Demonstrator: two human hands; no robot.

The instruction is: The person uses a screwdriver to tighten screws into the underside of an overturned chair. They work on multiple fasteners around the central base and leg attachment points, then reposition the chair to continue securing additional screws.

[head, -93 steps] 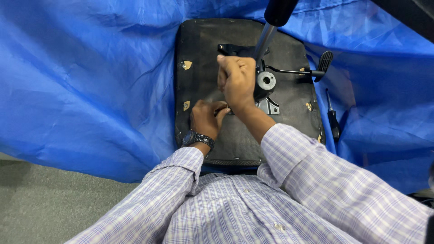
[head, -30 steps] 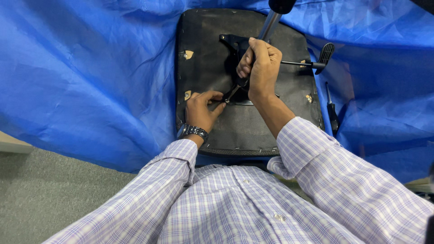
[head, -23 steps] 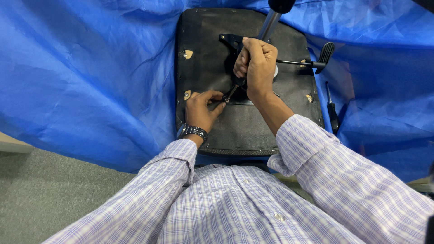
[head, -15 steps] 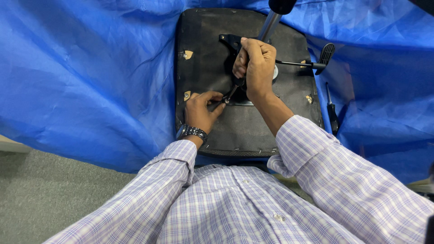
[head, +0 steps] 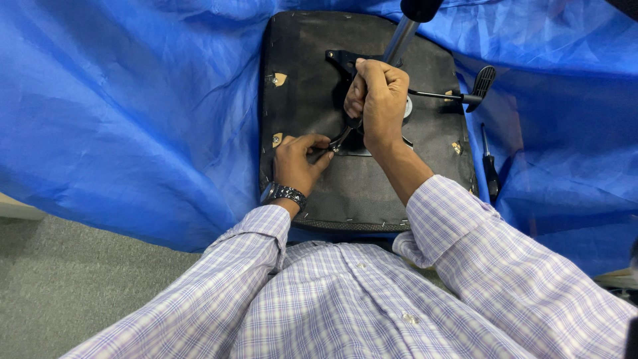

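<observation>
Since three seconds earlier, the right hand [head: 377, 100] had shifted from the black metal mechanism plate [head: 345, 61] to close around a slim dark tool [head: 345, 133] near the plate's lower edge, on the upturned black chair seat [head: 302, 73]; the left hand [head: 299, 156] pinched the tool's tip, suggesting a fastener was being worked.

My right hand [head: 379, 100] is clenched into a fist, arm stretched forward. My left hand [head: 298, 159] sits lower, fingers pinched together.
</observation>
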